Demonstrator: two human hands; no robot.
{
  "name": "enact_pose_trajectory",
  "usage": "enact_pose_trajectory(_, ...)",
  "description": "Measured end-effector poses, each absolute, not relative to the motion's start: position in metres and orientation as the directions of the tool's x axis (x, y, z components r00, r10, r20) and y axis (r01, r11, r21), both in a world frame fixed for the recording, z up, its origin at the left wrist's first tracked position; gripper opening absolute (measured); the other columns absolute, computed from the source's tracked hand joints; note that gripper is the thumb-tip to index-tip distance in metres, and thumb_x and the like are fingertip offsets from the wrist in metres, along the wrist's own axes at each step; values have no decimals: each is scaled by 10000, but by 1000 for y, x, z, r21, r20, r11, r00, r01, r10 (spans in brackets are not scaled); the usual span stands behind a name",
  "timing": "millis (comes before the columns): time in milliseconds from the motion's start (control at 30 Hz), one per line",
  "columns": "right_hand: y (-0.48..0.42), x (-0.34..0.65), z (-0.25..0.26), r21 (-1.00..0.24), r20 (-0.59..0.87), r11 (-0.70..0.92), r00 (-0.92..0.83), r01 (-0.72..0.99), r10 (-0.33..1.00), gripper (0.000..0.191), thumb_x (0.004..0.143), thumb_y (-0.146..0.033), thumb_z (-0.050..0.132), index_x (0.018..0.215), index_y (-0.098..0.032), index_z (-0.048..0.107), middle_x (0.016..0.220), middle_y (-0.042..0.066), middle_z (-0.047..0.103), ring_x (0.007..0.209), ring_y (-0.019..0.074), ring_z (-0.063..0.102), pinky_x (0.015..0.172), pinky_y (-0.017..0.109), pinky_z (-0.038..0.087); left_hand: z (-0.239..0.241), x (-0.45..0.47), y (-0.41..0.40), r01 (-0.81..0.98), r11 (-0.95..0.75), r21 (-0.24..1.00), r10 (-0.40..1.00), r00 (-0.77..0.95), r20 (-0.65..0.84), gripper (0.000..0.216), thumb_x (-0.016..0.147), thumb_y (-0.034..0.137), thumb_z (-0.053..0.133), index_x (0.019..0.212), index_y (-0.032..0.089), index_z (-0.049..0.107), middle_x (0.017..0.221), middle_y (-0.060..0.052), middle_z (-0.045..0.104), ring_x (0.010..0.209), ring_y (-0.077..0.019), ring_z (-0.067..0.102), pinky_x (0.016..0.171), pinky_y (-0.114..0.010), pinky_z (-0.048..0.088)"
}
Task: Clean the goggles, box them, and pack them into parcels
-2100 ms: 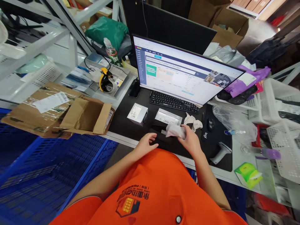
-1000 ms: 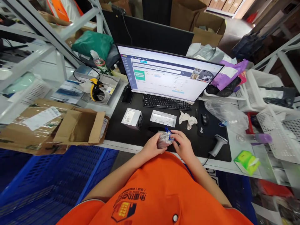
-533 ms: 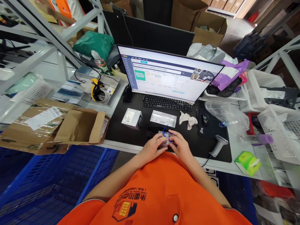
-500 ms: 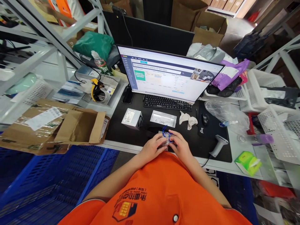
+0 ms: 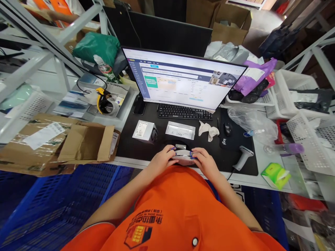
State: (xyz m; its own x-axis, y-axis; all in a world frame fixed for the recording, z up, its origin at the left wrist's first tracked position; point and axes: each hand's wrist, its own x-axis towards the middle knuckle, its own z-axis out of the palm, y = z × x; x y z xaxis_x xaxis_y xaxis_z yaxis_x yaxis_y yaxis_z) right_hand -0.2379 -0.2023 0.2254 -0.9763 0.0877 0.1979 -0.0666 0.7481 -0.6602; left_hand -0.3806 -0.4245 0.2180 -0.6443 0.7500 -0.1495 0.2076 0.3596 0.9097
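My left hand (image 5: pixel 161 160) and my right hand (image 5: pixel 205 162) are closed on the two ends of a small whitish pouch with a blue drawstring (image 5: pixel 182 156), held just above the near edge of the black desk mat (image 5: pixel 136 148). A dark object (image 5: pixel 175 144) lies on the mat just behind the pouch. Beyond it sit a silver lid or tray (image 5: pixel 180 130), a small silver box (image 5: pixel 144 130) and a crumpled white cloth (image 5: pixel 208 129).
A monitor (image 5: pixel 180 77) and keyboard (image 5: pixel 184 112) stand behind. A mouse (image 5: pixel 227 128) and barcode scanner (image 5: pixel 242 157) are at right, with a green tissue pack (image 5: pixel 275 175) and white baskets (image 5: pixel 311 146). An open cardboard box (image 5: pixel 86 143) lies at left over blue crates (image 5: pixel 57 205).
My right hand brought the pouch from the right to my left hand. Both hands then worked its blue string and now pull the pouch out sideways, lower and closer to me.
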Motion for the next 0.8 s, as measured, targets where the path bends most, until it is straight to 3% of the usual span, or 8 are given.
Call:
enact_pose_trajectory(67,-208,-240,225,-674,310,735,-933,-79,184,121,936,-197,571,1002,-250,657,1162,91,694,1033,215,694,856,369,610,213,-371,-416,215,293,932,726,-684,-70,266,801,294,729,1039,239,622,1344,-98,551,1264,-264,553,1087,-397,476)
enact_pose_trajectory(133,-216,-243,226,-681,420,727,-861,-91,286,89,922,-196,597,970,-257,642,1103,84,713,1024,222,699,862,392,615,211,-361,-405,198,207,958,698,-716,-3,573,734,306,806,1232,237,532,1421,-129,473,1335,-281,496,1080,-397,487)
enact_pose_trajectory(233,-229,-247,228,-678,519,724,-780,-126,351,96,895,-181,631,944,-262,639,1056,85,725,998,233,711,849,417,626,211,-350,-391,127,174,977,671,-741,-23,866,669,326,860,1392,231,392,1486,-154,406,1341,-297,488,1049,-388,506)
enact_pose_trajectory(367,-238,-248,226,-703,526,692,-774,-163,352,80,867,-193,669,907,-261,657,1114,104,710,959,239,723,818,428,643,216,-348,-382,107,265,958,602,-795,-78,770,655,229,824,1326,211,445,1335,-116,565,1223,-286,580,1075,-405,460)
enact_pose_trajectory(467,-238,-246,223,-719,490,670,-818,-184,302,63,877,-193,666,892,-254,671,1167,109,691,984,229,718,861,420,634,218,-350,-382,122,311,942,542,-837,-71,709,614,196,819,1242,215,489,1218,-79,628,1115,-270,628,1001,-373,491)
enact_pose_trajectory(633,-224,-242,229,-740,297,663,-941,-118,164,112,885,-288,705,987,-243,701,1192,107,695,1066,241,700,895,393,614,217,-354,-389,184,348,919,486,-874,-9,671,650,254,829,1227,209,491,1197,-91,641,1096,-260,637,972,-353,502)
enact_pose_trajectory(700,-218,-240,235,-780,255,625,-926,-27,278,149,919,-322,664,1038,-237,697,1118,93,715,997,222,715,815,353,625,214,-355,-392,244,329,912,508,-860,47,673,667,248,816,1253,204,487,1225,-103,632,1124,-267,631,998,-373,498)
enact_pose_trajectory(800,-214,-239,247,-797,318,597,-778,90,541,160,956,-296,605,1071,-222,687,1025,78,714,804,170,708,628,282,594,211,-355,-393,375,289,881,571,-806,156,655,678,187,771,1274,207,498,1238,-101,626,1156,-279,619,1029,-418,493)
